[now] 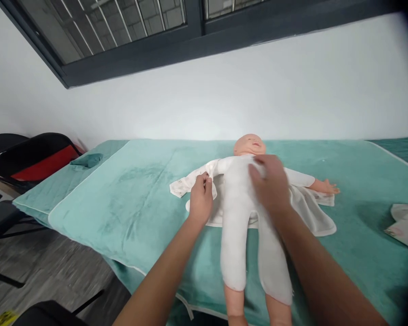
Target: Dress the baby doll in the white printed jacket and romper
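Observation:
A baby doll point(240, 213) with a white cloth body lies on its back on a teal towel point(132, 199), head toward the wall. An open white garment point(309, 210) is spread under it. My left hand point(200, 199) pinches the garment's edge beside the doll's arm, fingers closed on the fabric. My right hand point(270, 183) rests on the doll's chest, blurred by motion, fingers lying over the torso.
The towel covers a bed or table against a white wall under a dark-framed window. A folded patterned cloth point(406, 224) lies at the right edge. A small teal cloth point(86, 160) sits at the far left corner. Black and red chairs point(34, 158) stand to the left.

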{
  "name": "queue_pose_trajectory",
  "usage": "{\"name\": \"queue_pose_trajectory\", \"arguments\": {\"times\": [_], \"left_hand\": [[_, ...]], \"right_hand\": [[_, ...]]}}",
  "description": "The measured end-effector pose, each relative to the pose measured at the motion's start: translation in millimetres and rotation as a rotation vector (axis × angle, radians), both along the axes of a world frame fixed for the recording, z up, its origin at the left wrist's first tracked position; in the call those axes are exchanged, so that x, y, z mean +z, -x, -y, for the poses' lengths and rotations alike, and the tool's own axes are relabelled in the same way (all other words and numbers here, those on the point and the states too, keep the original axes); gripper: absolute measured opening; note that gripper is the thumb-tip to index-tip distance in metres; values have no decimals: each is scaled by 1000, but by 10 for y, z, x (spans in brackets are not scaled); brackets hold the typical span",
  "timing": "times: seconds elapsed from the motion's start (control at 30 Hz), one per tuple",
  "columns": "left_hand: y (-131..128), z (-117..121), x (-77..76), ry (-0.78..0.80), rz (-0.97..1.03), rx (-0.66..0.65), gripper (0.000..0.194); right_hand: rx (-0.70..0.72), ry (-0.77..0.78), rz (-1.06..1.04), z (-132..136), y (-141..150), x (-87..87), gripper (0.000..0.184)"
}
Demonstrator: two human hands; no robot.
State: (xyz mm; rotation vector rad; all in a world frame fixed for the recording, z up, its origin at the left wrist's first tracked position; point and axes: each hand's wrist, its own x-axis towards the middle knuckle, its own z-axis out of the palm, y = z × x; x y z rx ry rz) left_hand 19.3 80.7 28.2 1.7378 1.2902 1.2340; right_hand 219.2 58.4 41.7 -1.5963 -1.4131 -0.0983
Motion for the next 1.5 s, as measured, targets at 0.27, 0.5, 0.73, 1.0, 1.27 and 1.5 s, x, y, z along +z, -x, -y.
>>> {"name": "queue_pose_trajectory", "arguments": {"times": [0.27, 0.5, 0.73, 1.0, 1.27, 1.5], "left_hand": [[-349, -292, 237, 14, -14, -19, 18], [-548, -347, 421, -46, -214, -32, 20], [-570, 122, 813, -183, -817, -97, 20], [-401, 647, 901, -312, -471, -509, 26], [-168, 572, 224, -331, -694, -258, 50], [-697, 315, 348, -295, -723, -176, 49]], "right_hand": [[-59, 332, -497, 255, -487, -427, 52], [300, 348, -791, 214, -394, -339, 62], [453, 365, -776, 147, -377, -416, 69], [378, 291, -547, 202, -381, -496, 65], [248, 299, -558, 283, -326, -424, 52], [291, 268, -639, 259, -343, -521, 49]]}}
